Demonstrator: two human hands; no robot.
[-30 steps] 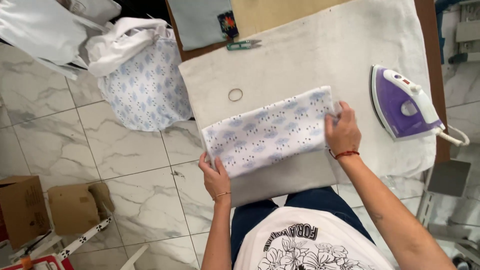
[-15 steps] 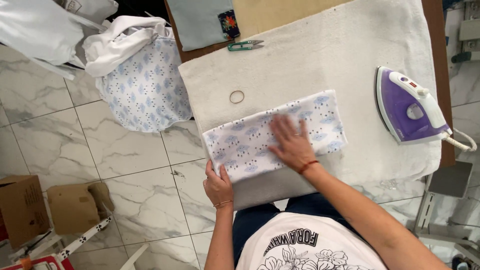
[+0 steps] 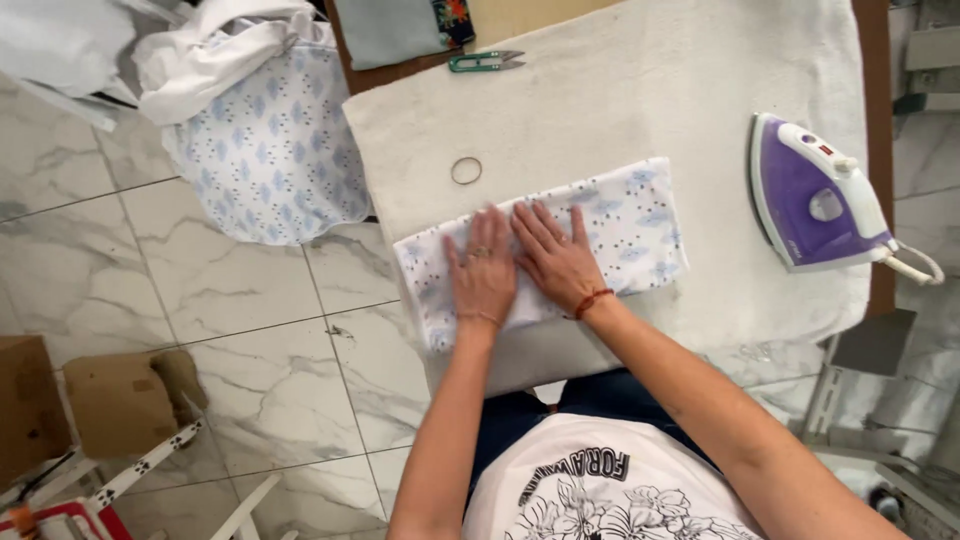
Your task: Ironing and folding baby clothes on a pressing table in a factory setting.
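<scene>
Currently, a folded piece of white fabric with a small blue print (image 3: 630,225) is being pressed flat on the padded ironing surface (image 3: 640,110), near its front edge. The left hand (image 3: 482,275) and the right hand (image 3: 552,258) are being laid side by side on the left half of the fabric, palms down, with all fingers stretched out and slightly spread; nothing is being gripped.

As a judgement, the folded layers could be shifted out of line if the palms are being pushed unevenly, because the cloth is lying loose and close to the edge. The purple steam iron (image 3: 815,195) is being kept just beside the right end of the fabric, so a sleeve or forearm could be brought against it.

A rubber ring (image 3: 466,170) and green thread snips (image 3: 485,62) are being left further back. To the left, over the floor, a bag-like bundle of the same printed fabric (image 3: 270,160) is being used as a holder, with white cloth (image 3: 210,55) piled on top; its inside cannot be seen.
</scene>
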